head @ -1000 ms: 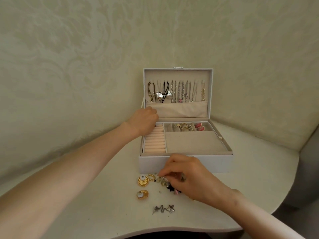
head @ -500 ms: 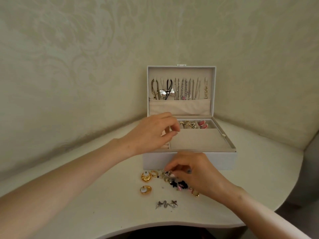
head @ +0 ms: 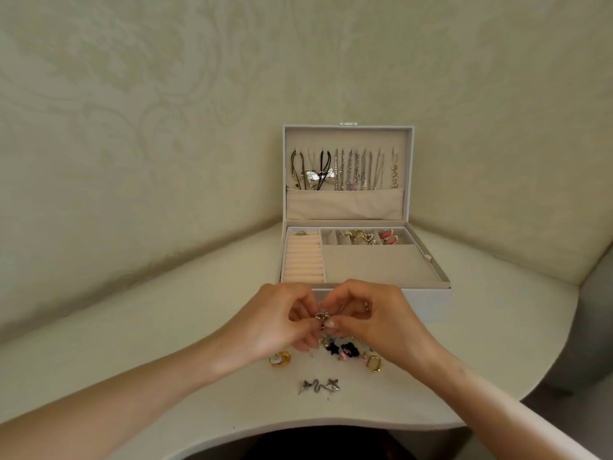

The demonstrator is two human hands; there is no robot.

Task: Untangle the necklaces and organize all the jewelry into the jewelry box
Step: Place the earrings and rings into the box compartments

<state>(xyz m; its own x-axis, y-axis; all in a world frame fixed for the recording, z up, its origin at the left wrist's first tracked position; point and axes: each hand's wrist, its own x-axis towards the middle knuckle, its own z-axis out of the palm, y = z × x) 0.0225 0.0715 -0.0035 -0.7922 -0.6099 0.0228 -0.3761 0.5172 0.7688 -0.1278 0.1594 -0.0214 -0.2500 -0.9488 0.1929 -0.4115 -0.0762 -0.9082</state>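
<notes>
The white jewelry box (head: 431, 303) stands open at the back of the table. Several necklaces (head: 351, 171) hang in its lid. Ring rolls (head: 304, 260) fill its left side, and bracelets and pink pieces (head: 371, 237) lie in the back compartments. In front of the box my left hand (head: 275, 323) and my right hand (head: 378, 320) meet, and both pinch a small silver ring (head: 321, 316) between their fingertips. Under the hands lies a pile of black, pink and silver pieces (head: 345, 351). A gold ring (head: 280, 359) lies at the left, another gold ring (head: 374, 363) at the right, and silver earrings (head: 318, 386) nearer to me.
The cream table (head: 132, 327) has a curved front edge close to me and sits in a corner of patterned walls. A grey chair edge (head: 593, 327) shows at the right.
My left hand has come back from the ring rolls in the box to the front. My right hand has lifted a silver piece from the pile, and both hands now pinch it.
</notes>
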